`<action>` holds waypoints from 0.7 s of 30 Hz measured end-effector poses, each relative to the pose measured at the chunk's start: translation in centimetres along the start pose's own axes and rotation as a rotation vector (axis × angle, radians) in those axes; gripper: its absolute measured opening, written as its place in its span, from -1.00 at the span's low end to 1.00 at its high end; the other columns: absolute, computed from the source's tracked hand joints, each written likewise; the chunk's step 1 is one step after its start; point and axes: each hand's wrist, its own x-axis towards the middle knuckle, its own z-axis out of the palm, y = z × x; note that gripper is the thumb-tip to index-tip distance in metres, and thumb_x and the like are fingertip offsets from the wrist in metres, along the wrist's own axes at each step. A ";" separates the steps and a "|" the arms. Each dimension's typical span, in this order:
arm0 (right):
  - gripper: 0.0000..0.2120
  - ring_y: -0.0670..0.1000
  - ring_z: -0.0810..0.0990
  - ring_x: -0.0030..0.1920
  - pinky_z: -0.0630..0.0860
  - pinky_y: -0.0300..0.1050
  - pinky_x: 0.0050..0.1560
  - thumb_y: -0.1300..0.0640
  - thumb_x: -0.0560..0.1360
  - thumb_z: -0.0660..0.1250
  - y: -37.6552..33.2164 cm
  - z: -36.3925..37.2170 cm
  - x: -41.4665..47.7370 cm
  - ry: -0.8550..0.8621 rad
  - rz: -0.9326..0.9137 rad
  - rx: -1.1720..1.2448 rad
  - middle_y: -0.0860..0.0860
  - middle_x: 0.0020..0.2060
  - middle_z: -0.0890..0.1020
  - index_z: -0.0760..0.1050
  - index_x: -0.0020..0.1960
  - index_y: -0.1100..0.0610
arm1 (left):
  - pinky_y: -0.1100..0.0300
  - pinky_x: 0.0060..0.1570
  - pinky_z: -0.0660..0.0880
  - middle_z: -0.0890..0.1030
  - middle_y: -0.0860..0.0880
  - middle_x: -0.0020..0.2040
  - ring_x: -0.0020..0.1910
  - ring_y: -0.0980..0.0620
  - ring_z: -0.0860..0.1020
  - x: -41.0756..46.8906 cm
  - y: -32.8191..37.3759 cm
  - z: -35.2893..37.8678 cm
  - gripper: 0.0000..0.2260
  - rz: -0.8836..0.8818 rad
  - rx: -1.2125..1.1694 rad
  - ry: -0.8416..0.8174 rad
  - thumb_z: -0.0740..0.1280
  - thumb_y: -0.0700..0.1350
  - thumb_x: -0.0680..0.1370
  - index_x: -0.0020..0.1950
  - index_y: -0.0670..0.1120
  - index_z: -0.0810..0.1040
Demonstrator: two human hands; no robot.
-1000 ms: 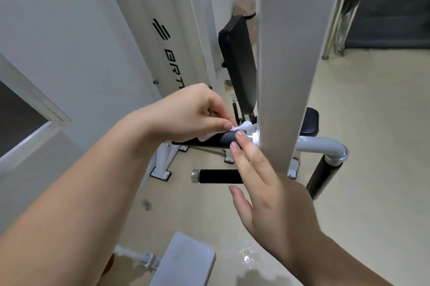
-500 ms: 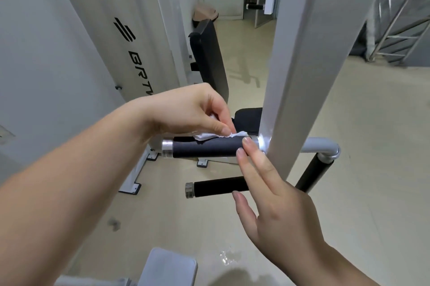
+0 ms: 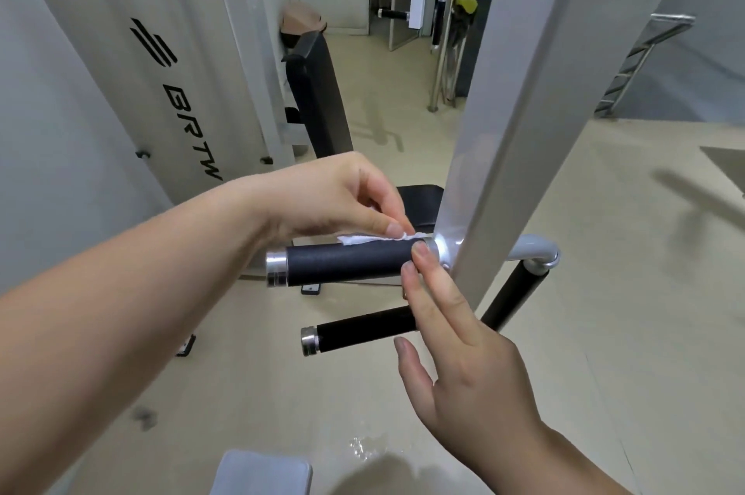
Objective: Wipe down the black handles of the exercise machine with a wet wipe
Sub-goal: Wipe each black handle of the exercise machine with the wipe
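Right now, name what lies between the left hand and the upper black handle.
The wet wipe, pinched by the left hand atop the upper black handle; head view.

Left hand (image 3: 334, 200) clear of handle cap (image 3: 276, 268)

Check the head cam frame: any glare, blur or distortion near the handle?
Head view: glare hotspot low on the grey post where the upper handle joins it; wipe nearly blown out; post and panel lean and bow, wide-angle distortion; dark streak on the floor is smeared.
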 end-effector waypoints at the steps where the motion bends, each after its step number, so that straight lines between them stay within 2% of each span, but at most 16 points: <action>1: -0.30 0.03 0.71 -0.11 0.47 -0.26 -0.39 0.13 0.49 0.37 0.0 0.0 0.1 -0.001 0.005 0.001 -0.04 0.59 0.25 0.22 0.57 0.06 | 0.18 0.04 0.53 0.71 -0.12 -0.09 -0.06 -0.01 0.67 -0.4 -0.2 -0.3 -0.92 0.021 0.013 -0.016 0.49 -0.17 0.44 -0.10 -0.12 0.74; 4: -0.31 -0.01 0.69 -0.15 0.39 -0.32 -0.31 0.15 0.49 0.38 0.1 0.0 0.1 0.000 0.025 0.014 -0.07 0.59 0.26 0.23 0.57 0.05 | 0.17 0.04 0.53 0.69 -0.13 -0.08 -0.06 -0.03 0.65 -2.8 -1.6 -1.7 -0.93 0.074 -0.030 -0.019 0.48 -0.24 0.47 -0.11 -0.11 0.75; 7: -0.26 0.02 0.68 -0.16 0.46 -0.26 -0.37 0.15 0.48 0.38 0.0 0.3 0.0 -0.015 0.032 0.023 -0.09 0.61 0.19 0.18 0.59 0.03 | 0.16 0.04 0.52 0.69 -0.11 -0.08 -0.06 -0.04 0.64 -3.9 -2.2 -2.3 -0.86 0.060 -0.126 0.000 0.44 -0.27 0.45 -0.11 -0.08 0.76; 10: -0.25 0.05 0.69 -0.15 0.47 -0.23 -0.41 0.16 0.48 0.35 -0.2 0.4 0.0 -0.028 0.028 0.024 -0.07 0.62 0.16 0.14 0.60 0.04 | 0.09 0.10 0.54 0.71 -0.09 -0.04 -0.01 -0.06 0.65 -1.7 -0.8 -1.1 -0.92 0.046 0.035 -0.023 0.48 -0.16 0.48 -0.07 -0.06 0.76; 13: -0.25 0.02 0.65 -0.24 0.35 -0.29 -0.37 0.16 0.47 0.36 -0.3 0.4 0.1 -0.028 0.037 -0.001 -0.06 0.62 0.18 0.16 0.60 0.05 | 0.01 0.14 0.57 0.72 -0.06 0.00 0.04 -0.08 0.66 0.4 0.9 0.1 -0.89 -0.017 0.145 -0.013 0.46 -0.15 0.50 -0.01 -0.03 0.75; 16: -0.27 0.01 0.60 -0.30 0.33 -0.29 -0.37 0.17 0.46 0.36 -0.4 0.3 0.0 -0.024 0.031 -0.023 -0.05 0.61 0.20 0.20 0.58 0.06 | -0.09 0.14 0.57 0.72 -0.06 0.00 0.04 -0.11 0.67 -0.9 1.2 -0.6 -0.86 -0.037 0.251 -0.047 0.46 -0.04 0.50 0.01 -0.01 0.75; 17: -0.27 0.01 0.59 -0.30 0.33 -0.29 -0.38 0.17 0.46 0.37 -0.4 0.3 0.1 -0.023 0.027 -0.033 -0.04 0.60 0.22 0.21 0.58 0.07 | -0.13 0.11 0.57 0.71 -0.06 -0.02 0.01 -0.14 0.66 -2.1 1.0 -1.0 -0.87 -0.031 0.279 -0.021 0.47 -0.01 0.49 -0.01 0.00 0.75; 18: -0.27 0.00 0.59 -0.30 0.32 -0.29 -0.37 0.17 0.45 0.37 -0.3 0.3 0.1 -0.022 0.024 -0.039 -0.03 0.60 0.23 0.22 0.58 0.07 | -0.09 0.04 0.59 0.71 -0.04 -0.05 -0.04 -0.12 0.65 -3.5 0.9 -1.3 -0.88 -0.030 0.287 0.030 0.47 -0.02 0.48 -0.04 0.01 0.75; 21: -0.28 -0.01 0.60 -0.29 0.33 -0.29 -0.38 0.15 0.45 0.38 -0.3 0.4 0.4 -0.017 0.021 -0.033 -0.01 0.59 0.25 0.24 0.57 0.09 | 0.14 -0.14 0.52 0.69 0.01 -0.10 -0.15 -0.02 0.63 -8.2 0.1 -1.3 -0.95 -0.006 0.253 0.266 0.50 -0.06 0.48 -0.09 0.03 0.76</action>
